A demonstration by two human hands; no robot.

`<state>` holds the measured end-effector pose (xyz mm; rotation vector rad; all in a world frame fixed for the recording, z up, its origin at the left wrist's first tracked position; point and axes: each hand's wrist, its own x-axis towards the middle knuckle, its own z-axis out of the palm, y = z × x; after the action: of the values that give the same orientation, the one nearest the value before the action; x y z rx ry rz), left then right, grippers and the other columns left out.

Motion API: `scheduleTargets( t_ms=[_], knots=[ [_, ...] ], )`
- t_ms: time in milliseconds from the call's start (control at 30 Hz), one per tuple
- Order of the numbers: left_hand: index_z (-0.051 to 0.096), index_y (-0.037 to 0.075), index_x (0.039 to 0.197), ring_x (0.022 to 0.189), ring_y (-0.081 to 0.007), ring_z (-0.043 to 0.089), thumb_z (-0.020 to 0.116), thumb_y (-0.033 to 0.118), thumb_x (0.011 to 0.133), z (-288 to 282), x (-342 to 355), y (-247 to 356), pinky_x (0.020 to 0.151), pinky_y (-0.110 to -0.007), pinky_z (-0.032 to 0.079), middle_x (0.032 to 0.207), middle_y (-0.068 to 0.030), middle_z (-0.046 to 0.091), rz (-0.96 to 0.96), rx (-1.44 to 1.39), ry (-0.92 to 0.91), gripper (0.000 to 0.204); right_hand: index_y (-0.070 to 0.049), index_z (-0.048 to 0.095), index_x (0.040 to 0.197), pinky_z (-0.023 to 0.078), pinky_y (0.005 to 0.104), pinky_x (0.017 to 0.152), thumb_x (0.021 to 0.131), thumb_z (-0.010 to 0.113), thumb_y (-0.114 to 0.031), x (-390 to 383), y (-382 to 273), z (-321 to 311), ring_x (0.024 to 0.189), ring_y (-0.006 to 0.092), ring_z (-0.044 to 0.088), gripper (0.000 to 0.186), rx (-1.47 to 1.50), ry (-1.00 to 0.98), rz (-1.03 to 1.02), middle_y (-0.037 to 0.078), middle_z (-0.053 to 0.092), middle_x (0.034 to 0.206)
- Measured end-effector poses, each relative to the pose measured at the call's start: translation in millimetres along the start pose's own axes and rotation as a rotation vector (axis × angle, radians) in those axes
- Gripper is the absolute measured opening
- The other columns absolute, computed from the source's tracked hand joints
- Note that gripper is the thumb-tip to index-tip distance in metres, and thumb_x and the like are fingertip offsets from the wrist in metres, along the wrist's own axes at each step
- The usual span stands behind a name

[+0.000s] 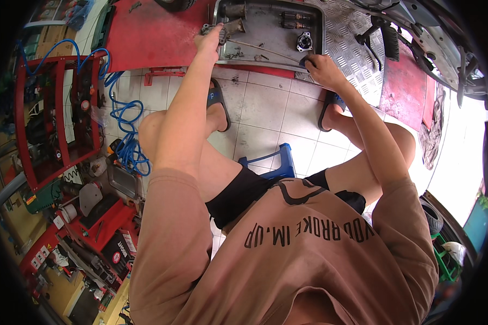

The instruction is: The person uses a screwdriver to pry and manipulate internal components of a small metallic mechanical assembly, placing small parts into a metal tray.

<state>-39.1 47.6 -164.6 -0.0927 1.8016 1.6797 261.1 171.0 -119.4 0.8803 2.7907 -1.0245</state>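
My left hand (210, 42) is closed around a greasy metal motor housing (234, 27) at the left edge of a grey metal tray (323, 32). In my right hand (324, 72), at the tray's near right corner, is the dark handle of a long screwdriver (265, 50). Its thin shaft runs left across the tray toward the housing; whether the tip touches it I cannot tell. Inside the tray lie a round metal end cover (305, 41), a dark copper-toned cylindrical part (295, 20), another metal cylinder (235, 10) and several small screws (234, 53).
Under the tray is a red platform (146, 38), with a tread plate (347, 49) to the right. A blue stool (281, 161) stands between my legs. Coiled blue air hose (127, 114) lies left, beside a red metal rack (59, 119). Vehicle parts (434, 38) overhang the far right.
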Motion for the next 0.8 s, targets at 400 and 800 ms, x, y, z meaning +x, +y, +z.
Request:
scheduleTargets(
  t_ms=[400, 800],
  knots=[
    [0.059, 0.003, 0.092, 0.067, -0.016, 0.064, 0.077, 0.013, 0.076, -2, -7, 2, 0.057, -0.03, 0.052, 0.084, -0.0074, 0.066, 0.009, 0.006, 0.004, 0.026, 0.006, 0.054, 0.11, 0.048, 0.0484, 0.077, 0.082, 0.06, -0.019, -5, -5, 7, 0.085, 0.0455, 0.06, 0.038, -0.015, 0.128, -0.055, 0.028, 0.063, 0.088],
    [0.059, 0.004, 0.092, 0.067, -0.0159, 0.064, 0.078, 0.014, 0.076, -2, -5, 3, 0.058, -0.03, 0.051, 0.083, -0.0068, 0.066, -0.009, -0.027, 0.008, 0.026, 0.002, 0.053, 0.117, 0.047, 0.0474, 0.084, 0.085, 0.058, -0.02, 4, 21, 20, 0.096, 0.0405, 0.06, 0.039, -0.098, 0.071, -0.074, 0.026, 0.062, 0.103]
  ],
)
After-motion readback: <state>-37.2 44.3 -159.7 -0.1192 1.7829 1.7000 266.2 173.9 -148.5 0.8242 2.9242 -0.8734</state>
